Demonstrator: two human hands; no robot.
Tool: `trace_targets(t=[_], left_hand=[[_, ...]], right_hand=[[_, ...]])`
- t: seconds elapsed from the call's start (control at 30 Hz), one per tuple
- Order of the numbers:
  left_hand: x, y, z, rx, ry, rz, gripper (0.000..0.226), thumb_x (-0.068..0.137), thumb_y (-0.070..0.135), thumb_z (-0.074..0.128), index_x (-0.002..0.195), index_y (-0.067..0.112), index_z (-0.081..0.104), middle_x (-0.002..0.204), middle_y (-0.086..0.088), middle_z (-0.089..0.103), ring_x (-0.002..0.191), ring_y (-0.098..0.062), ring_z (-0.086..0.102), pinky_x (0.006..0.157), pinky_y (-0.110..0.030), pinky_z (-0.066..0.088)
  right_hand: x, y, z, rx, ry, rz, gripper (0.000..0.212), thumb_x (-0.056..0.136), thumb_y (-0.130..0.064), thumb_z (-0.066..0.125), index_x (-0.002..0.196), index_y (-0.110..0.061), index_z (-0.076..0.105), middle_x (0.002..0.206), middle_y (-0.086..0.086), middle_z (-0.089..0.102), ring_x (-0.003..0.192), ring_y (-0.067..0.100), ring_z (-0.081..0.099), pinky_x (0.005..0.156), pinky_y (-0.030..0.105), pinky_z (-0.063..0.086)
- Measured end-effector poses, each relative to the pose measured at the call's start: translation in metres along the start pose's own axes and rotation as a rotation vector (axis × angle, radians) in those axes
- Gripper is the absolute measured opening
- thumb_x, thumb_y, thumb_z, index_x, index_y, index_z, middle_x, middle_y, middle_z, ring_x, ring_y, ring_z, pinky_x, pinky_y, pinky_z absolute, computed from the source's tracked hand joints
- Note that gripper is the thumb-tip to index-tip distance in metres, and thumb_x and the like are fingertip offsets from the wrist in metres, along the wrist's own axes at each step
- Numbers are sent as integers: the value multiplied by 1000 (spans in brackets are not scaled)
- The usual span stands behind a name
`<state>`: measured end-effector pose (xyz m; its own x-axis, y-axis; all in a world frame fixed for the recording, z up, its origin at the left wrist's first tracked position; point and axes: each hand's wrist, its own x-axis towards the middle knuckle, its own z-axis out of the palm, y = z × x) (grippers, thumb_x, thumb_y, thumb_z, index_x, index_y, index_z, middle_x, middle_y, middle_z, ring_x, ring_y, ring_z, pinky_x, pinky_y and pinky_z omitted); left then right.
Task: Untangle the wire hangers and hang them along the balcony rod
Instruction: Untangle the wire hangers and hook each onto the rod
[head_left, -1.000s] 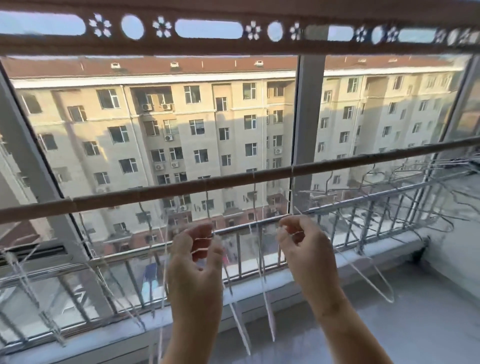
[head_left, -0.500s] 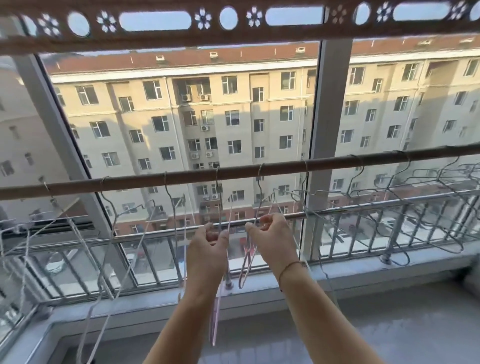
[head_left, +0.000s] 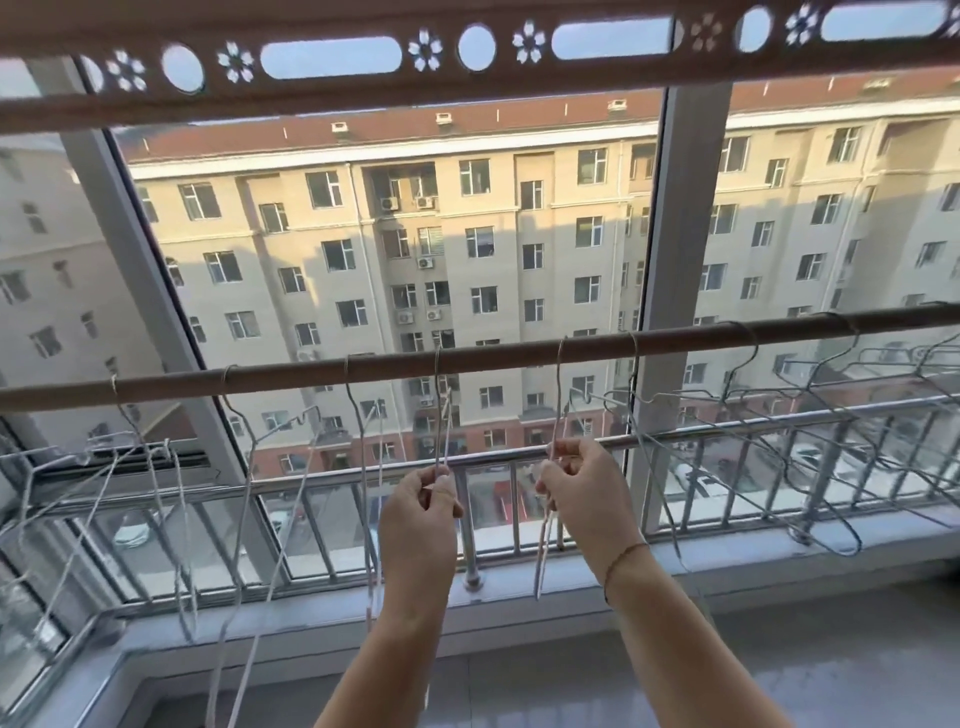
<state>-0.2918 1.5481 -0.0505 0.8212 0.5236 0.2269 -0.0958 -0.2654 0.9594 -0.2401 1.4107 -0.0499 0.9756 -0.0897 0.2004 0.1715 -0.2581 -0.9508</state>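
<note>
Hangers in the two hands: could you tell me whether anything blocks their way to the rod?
Nothing visible does: the left hand pinches the left hanger and the right hand the right hanger, both already hooked over the rod, bare rod between them.

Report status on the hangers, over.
Left hand pinches a white hanger, right hand pinches a second hanger; both hooked on the rod. Bunched hangers overlap further right.
</note>
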Motion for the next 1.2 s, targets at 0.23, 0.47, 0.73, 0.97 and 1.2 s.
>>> trace_targets(t=[0.23, 0.47, 0.73, 0.97, 1.2], left_hand=[[2, -1, 13, -54, -52, 16, 14, 94, 16, 51, 94, 13, 64, 69, -7, 64, 61, -14, 56, 58, -23, 44], [0, 8, 28, -65, -103, 61, 13, 93, 12, 53, 90, 18, 64, 64, -7, 61, 49, -9, 44, 44, -12, 36], [-2, 12, 30, -99, -140, 3, 13, 93, 18, 53, 102, 14, 60, 82, -3, 66, 70, -16, 58, 62, -23, 45], [-14, 35, 31, 113, 64, 237, 51, 87, 18, 58, 133, 9, 39, 128, -12, 49, 119, -25, 47, 102, -42, 40], [-48, 70, 63, 24, 29, 346, 44, 88, 16, 55, 130, 15, 42, 129, -2, 48, 120, -13, 43, 100, -30, 34]], right_hand=[[4, 3, -10, -67, 48, -23, 12, 87, -11, 54, 97, -14, 57, 83, 9, 68, 71, 18, 63, 59, 22, 49], [6, 2, -15, -131, 24, -64, 11, 88, -13, 53, 96, -18, 57, 77, 5, 66, 59, 10, 53, 55, 17, 39], [6, 2, -23, -135, 46, -47, 24, 88, -20, 54, 110, -12, 57, 72, -8, 57, 67, 12, 57, 65, 24, 47], [-2, -4, -42, -260, 114, -92, 32, 89, -25, 53, 118, -12, 53, 102, 2, 59, 91, 16, 57, 83, 27, 49], [-15, -18, -106, -173, 163, -272, 31, 90, -24, 53, 119, -13, 54, 105, -2, 61, 93, 10, 59, 82, 23, 54]])
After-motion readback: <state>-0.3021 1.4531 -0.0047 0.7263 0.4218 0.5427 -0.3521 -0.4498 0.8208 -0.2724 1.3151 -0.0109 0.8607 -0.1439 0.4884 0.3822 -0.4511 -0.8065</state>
